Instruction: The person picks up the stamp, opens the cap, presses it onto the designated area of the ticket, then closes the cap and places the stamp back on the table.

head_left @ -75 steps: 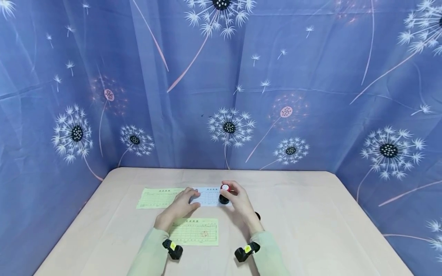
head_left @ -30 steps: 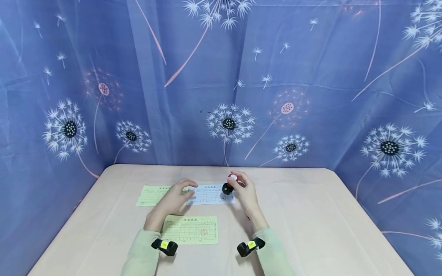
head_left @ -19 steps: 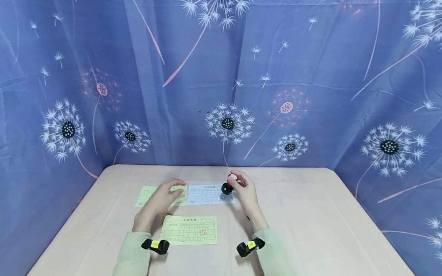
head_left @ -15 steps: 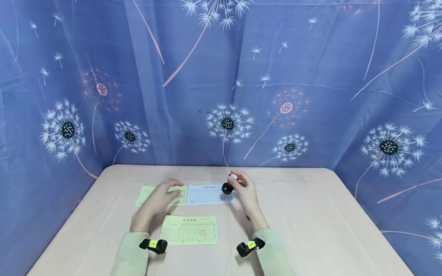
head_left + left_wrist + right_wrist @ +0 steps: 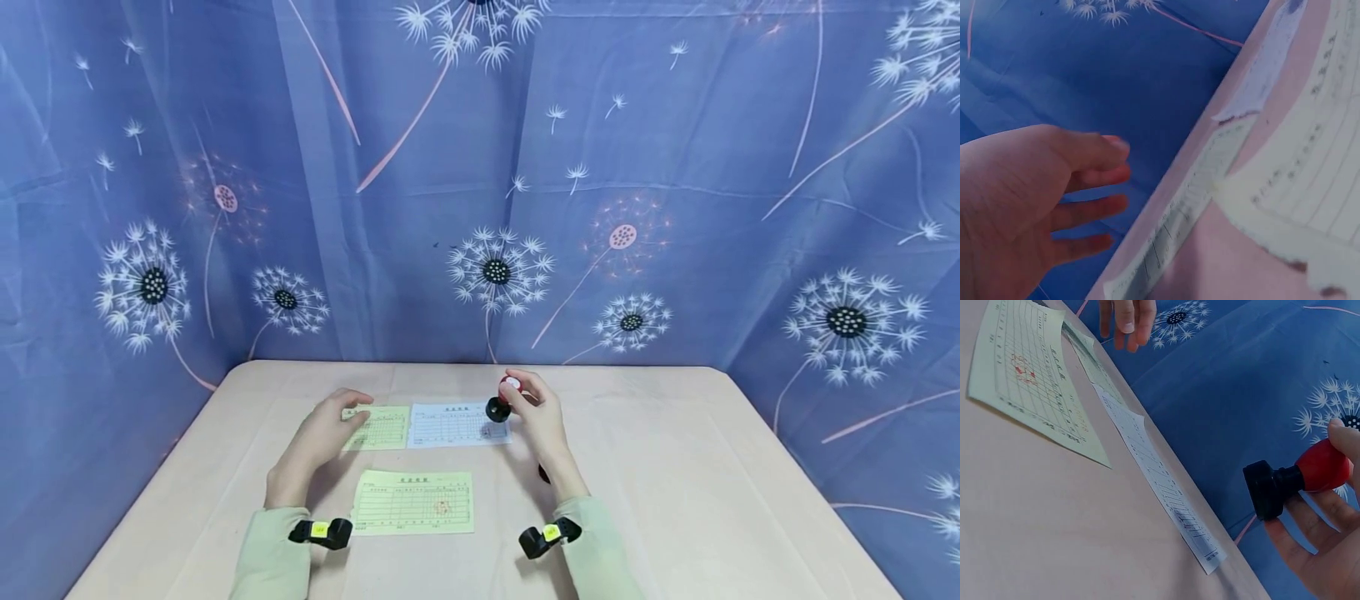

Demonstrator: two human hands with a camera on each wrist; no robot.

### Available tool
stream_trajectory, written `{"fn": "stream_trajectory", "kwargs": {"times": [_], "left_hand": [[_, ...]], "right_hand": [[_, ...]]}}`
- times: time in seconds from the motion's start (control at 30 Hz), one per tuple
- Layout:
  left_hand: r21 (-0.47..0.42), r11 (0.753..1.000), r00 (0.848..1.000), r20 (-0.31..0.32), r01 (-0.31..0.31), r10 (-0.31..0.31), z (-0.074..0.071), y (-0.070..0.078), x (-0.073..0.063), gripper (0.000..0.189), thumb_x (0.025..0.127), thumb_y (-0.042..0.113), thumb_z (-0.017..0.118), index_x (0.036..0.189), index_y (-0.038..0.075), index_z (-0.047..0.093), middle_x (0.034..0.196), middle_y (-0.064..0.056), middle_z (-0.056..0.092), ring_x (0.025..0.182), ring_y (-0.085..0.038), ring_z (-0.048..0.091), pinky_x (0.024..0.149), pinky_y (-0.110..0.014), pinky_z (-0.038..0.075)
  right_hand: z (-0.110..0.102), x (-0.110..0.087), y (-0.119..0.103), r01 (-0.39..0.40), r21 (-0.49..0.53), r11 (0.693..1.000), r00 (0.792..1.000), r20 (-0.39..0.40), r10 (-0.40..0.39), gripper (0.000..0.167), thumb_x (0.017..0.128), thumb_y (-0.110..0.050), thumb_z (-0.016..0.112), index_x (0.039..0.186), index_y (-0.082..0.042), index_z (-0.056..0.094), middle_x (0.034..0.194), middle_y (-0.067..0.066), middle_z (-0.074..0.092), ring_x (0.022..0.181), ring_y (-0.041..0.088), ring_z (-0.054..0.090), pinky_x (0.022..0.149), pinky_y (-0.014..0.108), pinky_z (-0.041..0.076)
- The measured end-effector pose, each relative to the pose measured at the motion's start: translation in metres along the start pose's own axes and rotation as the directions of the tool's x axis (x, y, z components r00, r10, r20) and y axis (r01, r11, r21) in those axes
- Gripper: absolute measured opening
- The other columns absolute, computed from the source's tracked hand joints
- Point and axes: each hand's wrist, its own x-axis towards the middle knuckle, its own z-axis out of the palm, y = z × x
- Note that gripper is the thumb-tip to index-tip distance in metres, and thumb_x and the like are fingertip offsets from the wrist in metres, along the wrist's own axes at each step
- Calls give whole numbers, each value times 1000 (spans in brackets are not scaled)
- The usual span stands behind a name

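My right hand (image 5: 542, 417) pinches a rubber stamp (image 5: 1325, 465) by its red knob. The stamp's black base (image 5: 497, 409) is tilted, held above the right end of a bluish receipt slip (image 5: 446, 427). A dark patch shows on that slip under the stamp; I cannot tell whether it is ink or shadow. My left hand (image 5: 318, 437) hovers over a green slip (image 5: 390, 429) on the left, hiding part of it. In the left wrist view, the left hand's fingers (image 5: 1091, 212) are loosely bent with nothing between them. A nearer green slip (image 5: 412, 504) bears a red stamp mark (image 5: 442, 507).
All three slips lie on the pale tablecloth (image 5: 675, 483). A black object (image 5: 543, 473) is mostly hidden behind my right wrist. Blue dandelion-print cloth (image 5: 405, 275) hangs behind the table and along both sides.
The stamp, earlier upright on the bluish slip, is lifted and tilted, slightly further right. My left hand has left the bluish slip and moved left over the far green one.
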Motion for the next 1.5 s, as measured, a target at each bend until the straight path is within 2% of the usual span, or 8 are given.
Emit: {"fn": "stream_trajectory", "kwargs": {"times": [0.23,0.33,0.57,0.8,0.97,1.1,1.33,1.5], "left_hand": [[73,996,994,-101,47,-39,-3,-10,-2,32,97,17,61,127,6,63,136,-18,57,129,-44,51,107,-61,39],[97,991,991,-111,92,-81,-3,-13,-3,32,97,18,60,126,7,64,137,-17,57,128,-43,52,106,-60,40],[99,982,985,-72,161,-155,-5,-22,-8,33,96,19,62,125,4,64,136,-20,56,128,-44,51,106,-61,41],[54,986,987,-7,159,-159,-8,-27,-15,39,95,17,64,129,-1,60,138,-23,55,130,-46,49,110,-60,38],[132,983,989,58,126,-135,-9,-27,-20,45,89,21,72,128,2,63,138,-20,56,129,-47,48,108,-63,36],[141,984,992,54,109,-118,-8,-30,-22,46,88,21,73,129,4,63,137,-17,57,129,-46,48,108,-64,35],[100,988,989,81,119,-127,-3,-36,-21,52,94,23,66,141,3,53,146,-19,48,137,-45,38,113,-64,23],[108,987,987,93,122,-132,3,-34,-15,52,93,23,67,140,4,54,143,-18,50,134,-43,41,113,-64,26]], "right_hand": [[-1,-2,-3,3,-43,999,1000,2,-3,33,93,-16,71,125,-7,67,113,17,71,86,13,67,80,22,56],[-1,-1,-4,6,-48,999,1000,-4,-6,33,93,-17,71,124,-7,67,112,15,72,85,12,66,79,22,56],[0,-2,-3,7,-38,999,1000,12,-6,34,93,-17,71,124,-7,67,108,13,73,82,8,66,78,21,56],[1,-2,-3,7,-34,999,1000,16,-7,33,92,-18,72,123,-7,68,104,8,74,81,8,66,77,21,56],[2,-2,-3,12,-35,999,1000,27,-11,34,92,-16,72,124,-6,67,110,16,72,84,12,66,76,21,56],[4,-2,-4,19,-47,999,999,48,-17,36,92,-18,72,125,-6,67,113,18,71,85,12,66,77,22,56],[1,0,0,39,-59,997,998,54,-36,34,91,-18,73,123,-7,68,111,12,72,85,9,67,77,22,57],[-7,1,4,31,-84,996,997,76,-24,35,91,-19,73,124,-8,67,109,13,72,85,8,68,79,24,58]]}}
